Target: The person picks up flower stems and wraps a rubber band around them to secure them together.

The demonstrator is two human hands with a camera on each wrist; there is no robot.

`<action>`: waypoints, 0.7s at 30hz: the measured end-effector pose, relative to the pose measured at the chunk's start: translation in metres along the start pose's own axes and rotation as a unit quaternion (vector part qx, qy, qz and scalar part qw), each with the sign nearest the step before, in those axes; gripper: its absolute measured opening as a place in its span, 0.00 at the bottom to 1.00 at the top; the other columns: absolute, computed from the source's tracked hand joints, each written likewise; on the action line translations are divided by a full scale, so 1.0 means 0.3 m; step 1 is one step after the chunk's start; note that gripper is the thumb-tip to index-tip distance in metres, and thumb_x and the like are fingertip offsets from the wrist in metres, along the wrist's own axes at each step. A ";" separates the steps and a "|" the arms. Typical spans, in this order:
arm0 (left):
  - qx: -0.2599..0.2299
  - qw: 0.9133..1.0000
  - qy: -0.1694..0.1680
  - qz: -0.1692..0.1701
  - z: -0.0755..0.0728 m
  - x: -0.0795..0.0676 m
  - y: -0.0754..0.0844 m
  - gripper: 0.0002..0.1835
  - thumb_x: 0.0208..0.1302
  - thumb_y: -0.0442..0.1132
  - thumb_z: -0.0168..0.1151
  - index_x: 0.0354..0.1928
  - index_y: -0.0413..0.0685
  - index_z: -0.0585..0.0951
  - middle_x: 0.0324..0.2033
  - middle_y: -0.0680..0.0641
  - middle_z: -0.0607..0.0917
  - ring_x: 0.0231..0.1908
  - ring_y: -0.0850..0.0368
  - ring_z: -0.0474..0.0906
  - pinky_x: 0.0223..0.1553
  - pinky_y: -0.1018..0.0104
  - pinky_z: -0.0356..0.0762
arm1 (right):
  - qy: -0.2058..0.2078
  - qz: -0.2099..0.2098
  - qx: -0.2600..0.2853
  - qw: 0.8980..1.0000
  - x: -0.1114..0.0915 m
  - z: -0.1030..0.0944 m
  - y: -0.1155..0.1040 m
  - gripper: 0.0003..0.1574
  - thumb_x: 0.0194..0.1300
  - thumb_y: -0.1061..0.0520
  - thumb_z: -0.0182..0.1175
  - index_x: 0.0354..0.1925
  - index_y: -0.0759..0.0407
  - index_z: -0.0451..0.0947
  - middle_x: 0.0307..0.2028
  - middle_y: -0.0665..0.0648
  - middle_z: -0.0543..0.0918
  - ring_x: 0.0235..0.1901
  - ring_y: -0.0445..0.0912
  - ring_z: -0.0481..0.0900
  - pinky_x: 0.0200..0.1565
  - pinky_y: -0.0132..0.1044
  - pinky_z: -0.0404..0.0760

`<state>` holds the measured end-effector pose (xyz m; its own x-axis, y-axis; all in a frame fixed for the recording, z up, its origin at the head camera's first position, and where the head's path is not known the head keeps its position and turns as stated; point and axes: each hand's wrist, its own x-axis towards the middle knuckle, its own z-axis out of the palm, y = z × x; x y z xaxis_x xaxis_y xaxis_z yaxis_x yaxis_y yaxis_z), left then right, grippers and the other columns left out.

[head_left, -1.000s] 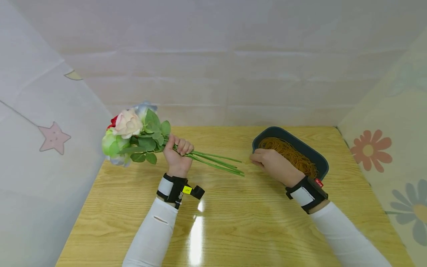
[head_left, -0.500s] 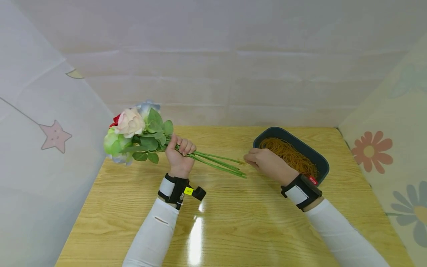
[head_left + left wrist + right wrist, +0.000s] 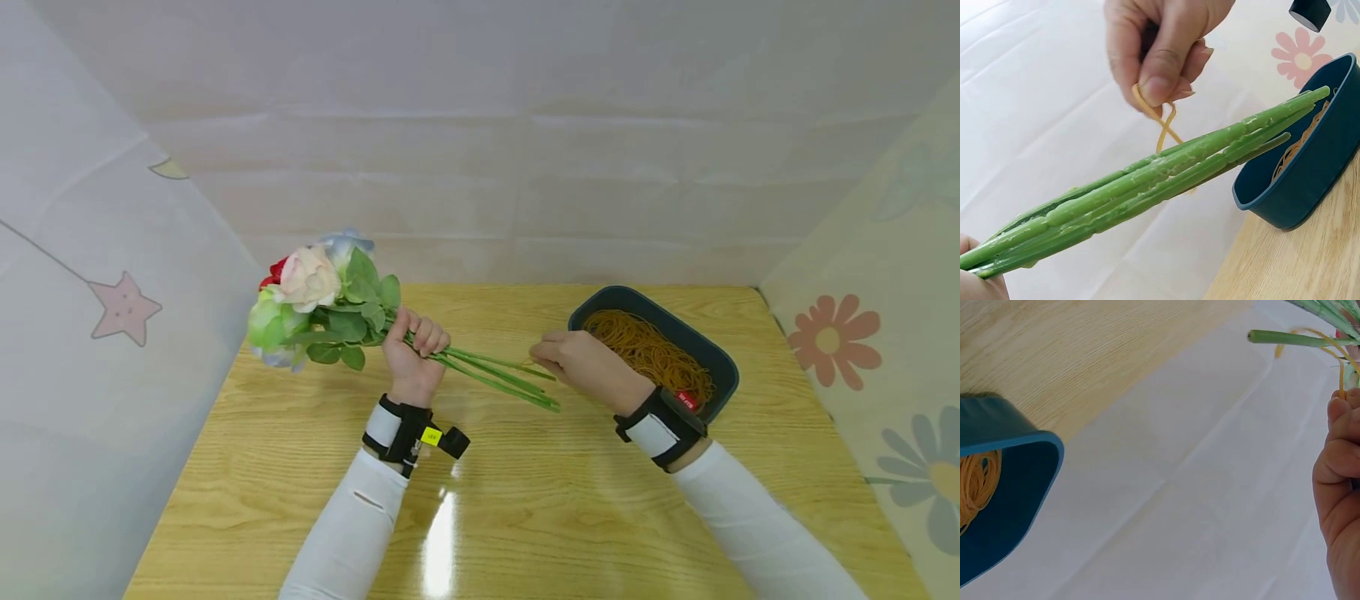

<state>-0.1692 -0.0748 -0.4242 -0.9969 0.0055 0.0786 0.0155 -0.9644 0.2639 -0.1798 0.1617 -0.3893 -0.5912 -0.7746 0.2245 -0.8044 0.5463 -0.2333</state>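
Note:
My left hand [image 3: 416, 354] grips a bouquet of flowers [image 3: 307, 279] by its green stems [image 3: 1122, 184]. The blooms are pink-white, red, green and pale blue, and they point left; the stem ends point right. Near those ends my right hand [image 3: 588, 362] pinches a yellow rubber band [image 3: 1166, 128] between thumb and fingertips. In the left wrist view the band crosses itself and passes behind the stems, with a bit showing below them. The right wrist view has the band [image 3: 1342, 372] by a stem; how many stems it encircles, I cannot tell.
A dark blue bin [image 3: 723, 367] holding a heap of rubber bands [image 3: 652, 342] stands just right of my right hand. Both are on a wooden table [image 3: 540, 500]. Pale cloth walls [image 3: 480, 167] enclose the back and sides.
My right hand has moved left from beside the bin to the stem ends, bringing the rubber band onto them. My left hand and the bouquet have shifted slightly right.

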 end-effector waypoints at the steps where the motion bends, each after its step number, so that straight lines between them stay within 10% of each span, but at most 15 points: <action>1: 0.003 1.000 -0.009 0.000 -0.001 -0.001 -0.003 0.29 0.76 0.46 0.23 0.16 0.49 0.65 0.12 0.53 0.48 0.13 0.61 0.43 0.25 0.71 0.37 | 0.000 -0.001 0.002 1.000 0.004 0.001 -0.003 0.03 0.61 0.63 0.59 0.32 0.57 0.79 0.22 0.49 0.73 0.20 0.35 0.64 0.25 0.26 0.67; 8: 0.008 0.997 -0.074 0.002 -0.022 -0.003 -0.028 0.24 0.75 0.46 0.36 0.18 0.50 0.69 0.10 0.54 0.55 0.11 0.64 0.54 0.22 0.72 0.41 | 0.017 -0.018 0.020 0.999 0.031 0.004 -0.030 0.03 0.61 0.63 0.60 0.32 0.57 0.80 0.23 0.50 0.76 0.20 0.35 0.68 0.24 0.25 0.70; 15: 0.032 0.999 0.009 -0.025 0.004 -0.019 -0.049 0.27 0.76 0.47 0.28 0.16 0.51 0.63 0.12 0.53 0.47 0.14 0.60 0.41 0.25 0.70 0.37 | 0.026 -0.027 0.025 0.999 0.070 0.000 -0.064 0.03 0.61 0.62 0.60 0.32 0.57 0.80 0.23 0.50 0.77 0.20 0.36 0.69 0.25 0.26 0.70; 21: 0.057 0.998 0.016 -0.034 0.001 -0.023 -0.069 0.27 0.76 0.45 0.26 0.15 0.52 0.61 0.13 0.52 0.45 0.15 0.59 0.38 0.24 0.69 0.37 | 0.017 -0.023 0.049 0.998 0.110 0.000 -0.098 0.07 0.64 0.62 0.57 0.28 0.57 0.78 0.19 0.48 0.70 0.18 0.35 0.63 0.24 0.25 0.64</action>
<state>-0.1626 -0.0549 -0.4301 -0.9979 0.0596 0.0271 -0.0451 -0.9257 0.3756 -0.1755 0.1201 -0.3749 -0.5570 -0.7859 0.2687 -0.8219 0.4752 -0.3140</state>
